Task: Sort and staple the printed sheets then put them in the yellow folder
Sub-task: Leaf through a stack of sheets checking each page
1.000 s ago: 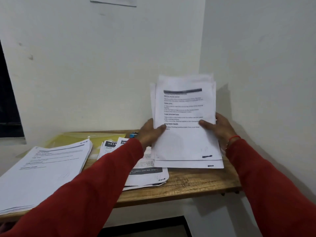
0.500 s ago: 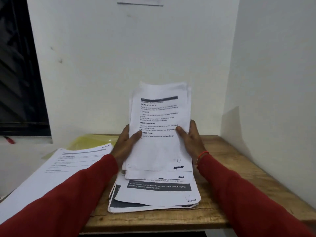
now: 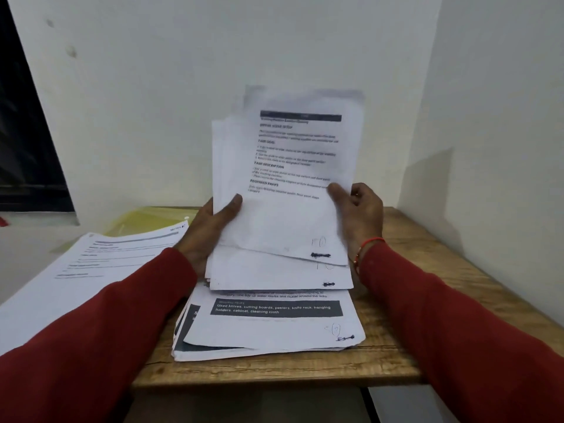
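Held sheets (image 3: 283, 190) above near stack (image 3: 268, 325) on surface (image 3: 412, 300); second stack (image 3: 91, 270) left, folder (image 3: 143, 221) behind it.

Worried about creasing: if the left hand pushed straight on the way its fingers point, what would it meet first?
Probably the held sheets themselves: the left hand already grips their left edge, fingers pointing up-right across them.

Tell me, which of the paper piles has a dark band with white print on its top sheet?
The pile on the table under the held sheets: the middle pile. The left pile is white.
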A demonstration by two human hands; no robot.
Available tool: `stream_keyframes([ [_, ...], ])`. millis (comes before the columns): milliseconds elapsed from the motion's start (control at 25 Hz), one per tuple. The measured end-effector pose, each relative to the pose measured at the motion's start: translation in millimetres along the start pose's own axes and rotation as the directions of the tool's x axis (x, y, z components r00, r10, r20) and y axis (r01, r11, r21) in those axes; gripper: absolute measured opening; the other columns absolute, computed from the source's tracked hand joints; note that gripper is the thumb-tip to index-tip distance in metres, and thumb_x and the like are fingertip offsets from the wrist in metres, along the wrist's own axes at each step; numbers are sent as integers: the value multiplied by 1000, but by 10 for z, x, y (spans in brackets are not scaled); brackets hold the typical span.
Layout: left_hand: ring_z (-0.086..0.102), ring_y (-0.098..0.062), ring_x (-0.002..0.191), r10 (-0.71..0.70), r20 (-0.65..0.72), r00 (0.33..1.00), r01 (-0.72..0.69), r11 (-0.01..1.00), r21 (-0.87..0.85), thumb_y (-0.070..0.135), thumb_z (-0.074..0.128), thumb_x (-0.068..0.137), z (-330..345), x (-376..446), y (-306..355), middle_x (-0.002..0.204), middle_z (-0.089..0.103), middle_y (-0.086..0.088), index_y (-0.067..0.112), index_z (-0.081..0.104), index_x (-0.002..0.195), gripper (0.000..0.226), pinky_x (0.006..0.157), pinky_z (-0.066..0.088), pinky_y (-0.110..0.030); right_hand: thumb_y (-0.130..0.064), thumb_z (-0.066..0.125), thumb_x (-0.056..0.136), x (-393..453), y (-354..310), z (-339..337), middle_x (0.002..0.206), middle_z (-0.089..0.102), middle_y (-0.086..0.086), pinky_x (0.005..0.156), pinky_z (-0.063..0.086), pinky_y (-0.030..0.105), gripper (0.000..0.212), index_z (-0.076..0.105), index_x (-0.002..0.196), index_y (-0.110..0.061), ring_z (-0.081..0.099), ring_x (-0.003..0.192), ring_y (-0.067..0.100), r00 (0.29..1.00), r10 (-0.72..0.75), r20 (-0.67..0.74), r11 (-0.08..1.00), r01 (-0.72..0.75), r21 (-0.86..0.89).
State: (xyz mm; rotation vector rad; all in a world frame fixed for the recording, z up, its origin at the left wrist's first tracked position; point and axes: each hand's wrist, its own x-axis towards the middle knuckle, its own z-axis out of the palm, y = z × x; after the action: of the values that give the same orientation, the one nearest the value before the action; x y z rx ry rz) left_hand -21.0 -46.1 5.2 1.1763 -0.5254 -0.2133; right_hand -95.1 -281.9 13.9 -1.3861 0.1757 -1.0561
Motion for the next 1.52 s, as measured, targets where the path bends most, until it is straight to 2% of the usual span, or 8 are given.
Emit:
stream_keyframes([
  [160,70,-29,107,-134,54,989,134,991,8,38,59,96,-3,-27,-17,121,71,-10,15,63,128,40,90,57,-47,-26,70,88,95,-42,-87,64,47,0,58,36,28,38,55,67,1,39,62,12,997,-77,14,997,77,-10],
  [320,73,-27,98,-60,-1,998,60,997,-43,29,60,96,-24,11,-2,118,72,-14,12,64,123,32,78,61,-40,-29,66,87,377,-91,-410,57,42,-15,55,36,27,35,54,56,-17,37,58,5,958,-146,-246,988,127,-89],
  [520,73,-26,99,7,-18,1000,-8,998,-59,26,59,97,-55,25,56,118,72,-12,11,63,126,33,76,61,-36,-34,56,88,681,-32,-944,105,74,13,92,52,33,41,73,109,-4,67,99,23,810,-261,-526,930,64,-362],
  [720,69,-30,109,-9,-1,1000,9,992,-127,27,57,98,-55,14,105,124,69,-13,9,59,132,39,83,60,-40,-21,63,92,276,-205,-386,69,61,-10,63,46,25,16,67,77,-17,52,68,8,989,-147,-26,984,144,-104],
  [1040,68,-27,113,5,-33,999,-9,994,-107,30,55,100,-53,43,58,125,70,-10,12,61,132,37,91,57,-42,-48,42,100,-213,-308,17,89,72,1,68,54,27,45,67,110,-12,68,78,14,916,126,381,985,-161,61],
  [1240,72,-27,104,83,-143,986,-83,997,4,33,64,95,-39,36,6,113,75,-7,14,68,119,31,91,56,-45,-24,84,76,-157,-233,9,103,73,11,86,58,48,32,64,100,-15,72,94,28,965,59,254,996,-41,-74],
  [1360,72,-27,103,64,-87,994,-64,998,2,32,63,95,10,-7,8,113,75,-8,11,67,120,33,87,58,-43,-18,76,84,-111,-204,-44,87,75,9,76,58,40,9,71,86,-10,68,76,19,987,13,163,995,4,-101],
  [1520,72,-27,101,116,-115,987,-114,993,21,28,65,93,-1,8,9,111,75,-9,8,67,120,33,82,60,-39,-21,66,92,-2,-182,-105,76,64,6,64,47,31,25,70,85,3,56,68,15,991,17,131,994,-2,-109],
])
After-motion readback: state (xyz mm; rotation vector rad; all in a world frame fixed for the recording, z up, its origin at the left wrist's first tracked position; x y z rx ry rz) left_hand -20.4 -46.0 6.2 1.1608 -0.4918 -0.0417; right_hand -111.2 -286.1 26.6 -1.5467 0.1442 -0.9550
